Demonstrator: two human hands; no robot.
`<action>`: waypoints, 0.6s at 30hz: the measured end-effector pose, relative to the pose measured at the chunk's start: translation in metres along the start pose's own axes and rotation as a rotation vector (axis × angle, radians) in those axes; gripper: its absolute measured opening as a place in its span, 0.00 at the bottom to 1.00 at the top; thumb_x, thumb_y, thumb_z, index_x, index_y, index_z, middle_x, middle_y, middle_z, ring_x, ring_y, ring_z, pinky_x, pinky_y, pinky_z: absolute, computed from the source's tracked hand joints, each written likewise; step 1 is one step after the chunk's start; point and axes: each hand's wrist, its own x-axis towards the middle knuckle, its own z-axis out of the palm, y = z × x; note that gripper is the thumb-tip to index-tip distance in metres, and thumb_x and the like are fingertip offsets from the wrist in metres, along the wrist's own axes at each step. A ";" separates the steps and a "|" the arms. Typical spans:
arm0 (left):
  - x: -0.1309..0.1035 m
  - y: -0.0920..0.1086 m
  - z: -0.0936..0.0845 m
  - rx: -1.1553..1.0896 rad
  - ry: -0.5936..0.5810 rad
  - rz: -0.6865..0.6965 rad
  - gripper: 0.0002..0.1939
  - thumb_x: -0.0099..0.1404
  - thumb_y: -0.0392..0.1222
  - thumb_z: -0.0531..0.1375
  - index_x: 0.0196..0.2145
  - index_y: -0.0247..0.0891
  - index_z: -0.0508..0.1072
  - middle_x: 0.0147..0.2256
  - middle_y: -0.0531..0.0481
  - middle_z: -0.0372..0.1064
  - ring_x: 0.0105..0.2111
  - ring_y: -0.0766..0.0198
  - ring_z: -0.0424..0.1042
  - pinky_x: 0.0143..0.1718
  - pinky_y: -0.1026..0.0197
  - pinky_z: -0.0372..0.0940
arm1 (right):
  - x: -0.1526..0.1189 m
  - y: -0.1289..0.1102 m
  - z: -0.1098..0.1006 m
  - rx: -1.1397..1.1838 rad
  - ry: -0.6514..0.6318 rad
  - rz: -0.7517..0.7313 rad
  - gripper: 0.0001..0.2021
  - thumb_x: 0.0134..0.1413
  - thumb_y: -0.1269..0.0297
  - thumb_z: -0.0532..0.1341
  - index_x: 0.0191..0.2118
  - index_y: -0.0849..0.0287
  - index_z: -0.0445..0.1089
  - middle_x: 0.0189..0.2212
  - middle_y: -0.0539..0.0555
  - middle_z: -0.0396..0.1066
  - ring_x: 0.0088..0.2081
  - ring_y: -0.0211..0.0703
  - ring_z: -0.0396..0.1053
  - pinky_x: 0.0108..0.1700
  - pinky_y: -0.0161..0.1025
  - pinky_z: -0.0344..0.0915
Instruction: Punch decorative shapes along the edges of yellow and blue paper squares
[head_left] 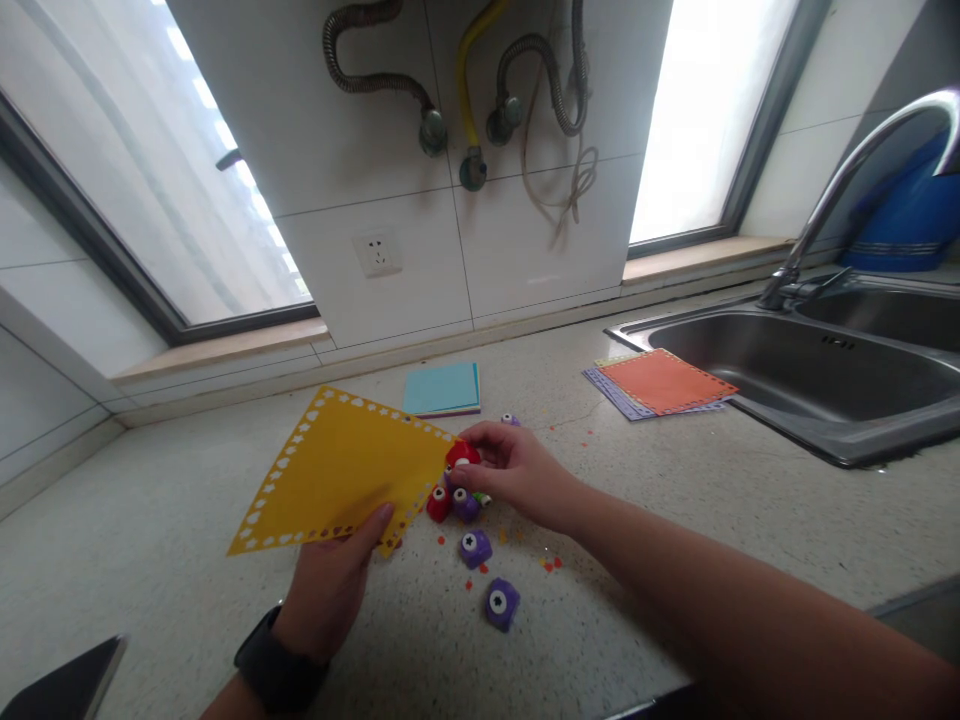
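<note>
Left-hand grip [337, 585]: pinches yellow punched-border sheet [345, 465].
Right-hand grip [517, 475]: closes around red craft punch [463, 453].
Sheet corner [448, 440]: points right toward punch, above surface [420, 650]; lies nearest right-hand grip; shows no clear contact.

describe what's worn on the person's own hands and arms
The left hand is ungloved, with a wide black band, perhaps a watch, around the wrist. The right hand is also ungloved, with nothing on its wrist. No sleeve shows on either arm.
</note>
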 end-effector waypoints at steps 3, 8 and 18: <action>0.000 -0.001 0.000 -0.010 -0.014 -0.016 0.17 0.63 0.45 0.66 0.50 0.43 0.79 0.48 0.45 0.81 0.56 0.44 0.74 0.58 0.40 0.69 | 0.000 0.001 0.000 -0.035 -0.034 0.034 0.15 0.48 0.58 0.74 0.36 0.61 0.73 0.31 0.50 0.75 0.32 0.36 0.72 0.38 0.37 0.68; 0.000 -0.002 0.002 -0.049 -0.022 -0.037 0.20 0.60 0.44 0.69 0.50 0.42 0.78 0.51 0.45 0.79 0.57 0.45 0.73 0.61 0.41 0.67 | -0.002 0.001 0.002 -0.031 -0.083 0.119 0.16 0.52 0.54 0.72 0.37 0.62 0.73 0.31 0.54 0.76 0.32 0.38 0.73 0.35 0.36 0.66; -0.003 0.003 0.002 -0.121 -0.090 -0.085 0.26 0.59 0.43 0.70 0.55 0.38 0.75 0.55 0.41 0.77 0.54 0.48 0.76 0.58 0.47 0.70 | 0.000 0.009 0.002 -0.007 -0.159 0.150 0.17 0.57 0.51 0.69 0.37 0.63 0.74 0.29 0.54 0.75 0.26 0.34 0.66 0.30 0.35 0.63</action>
